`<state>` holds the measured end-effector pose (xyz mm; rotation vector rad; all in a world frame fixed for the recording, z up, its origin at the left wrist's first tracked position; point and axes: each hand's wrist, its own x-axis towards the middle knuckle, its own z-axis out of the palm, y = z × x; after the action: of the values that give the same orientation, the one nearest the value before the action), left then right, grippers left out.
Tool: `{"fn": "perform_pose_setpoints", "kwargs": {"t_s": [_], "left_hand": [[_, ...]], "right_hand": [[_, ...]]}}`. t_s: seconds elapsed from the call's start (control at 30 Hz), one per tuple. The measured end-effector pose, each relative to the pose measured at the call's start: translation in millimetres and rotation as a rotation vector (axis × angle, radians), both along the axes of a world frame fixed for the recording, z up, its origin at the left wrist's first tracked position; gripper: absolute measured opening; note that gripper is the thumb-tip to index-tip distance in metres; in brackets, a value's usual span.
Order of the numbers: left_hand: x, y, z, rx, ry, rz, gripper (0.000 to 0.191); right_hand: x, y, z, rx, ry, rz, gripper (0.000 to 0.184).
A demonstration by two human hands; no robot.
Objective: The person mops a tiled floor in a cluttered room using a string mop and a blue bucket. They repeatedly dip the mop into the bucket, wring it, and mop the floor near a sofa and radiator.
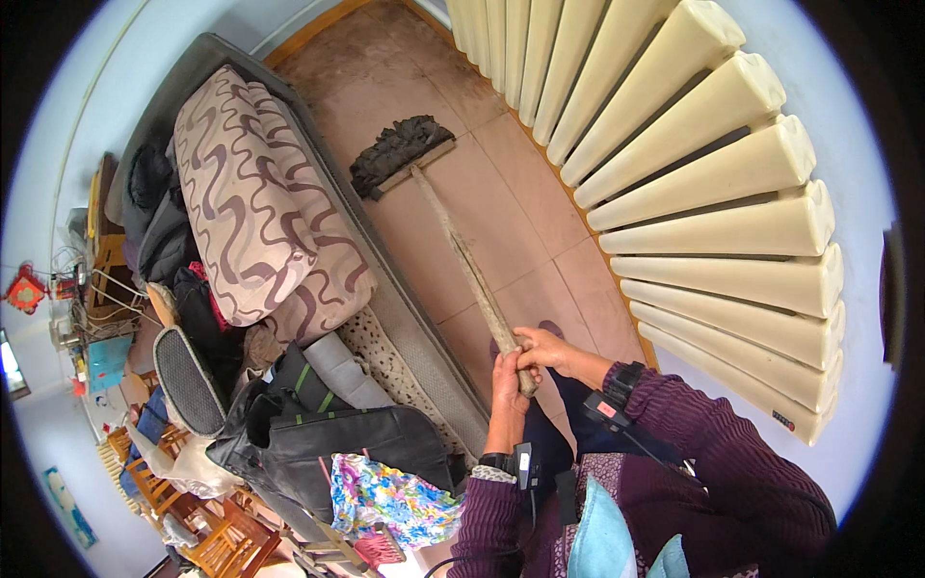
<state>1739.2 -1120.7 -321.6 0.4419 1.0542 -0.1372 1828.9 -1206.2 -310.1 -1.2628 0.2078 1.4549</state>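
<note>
A mop with a long wooden handle reaches away from me across the tiled floor. Its dark, ragged cloth head lies on the tiles between the sofa and the radiator. Near the handle's end, my left hand is wrapped around the wood. My right hand holds the same handle beside it, the two hands close together.
A sofa with folded patterned bedding, a black leather jacket and a floral cloth runs along the left. A cream radiator lines the right wall. Wooden chairs stand at the lower left. Dark smudges mark the far floor.
</note>
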Motion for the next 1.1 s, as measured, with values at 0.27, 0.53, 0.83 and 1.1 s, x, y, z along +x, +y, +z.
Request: {"fn": "perform_pose_setpoints", "kwargs": {"t_s": [0.27, 0.53, 0.83, 1.1], "left_hand": [[-18.7, 13.3, 15.6, 0.047, 0.098, -0.018, 0.024], [-34.6, 0.3, -2.1, 0.08, 0.103, 0.019, 0.021], [-146.8, -52.7, -21.4, 0.135, 0.148, 0.053, 0.016], [-256.5, -118.8, -7.9, 0.092, 0.229, 0.061, 0.025]], "right_hand": [[9.2, 29.2, -45.6, -0.004, 0.161, 0.113, 0.049], [-1.7, 82.0, -109.4, -0.105, 0.019, -0.131, 0.044], [-116.7, 40.4, -126.6, -0.192, -0.149, -0.008, 0.045], [-191.2, -1.8, -140.5, -0.273, -0.025, 0.171, 0.043]]}}
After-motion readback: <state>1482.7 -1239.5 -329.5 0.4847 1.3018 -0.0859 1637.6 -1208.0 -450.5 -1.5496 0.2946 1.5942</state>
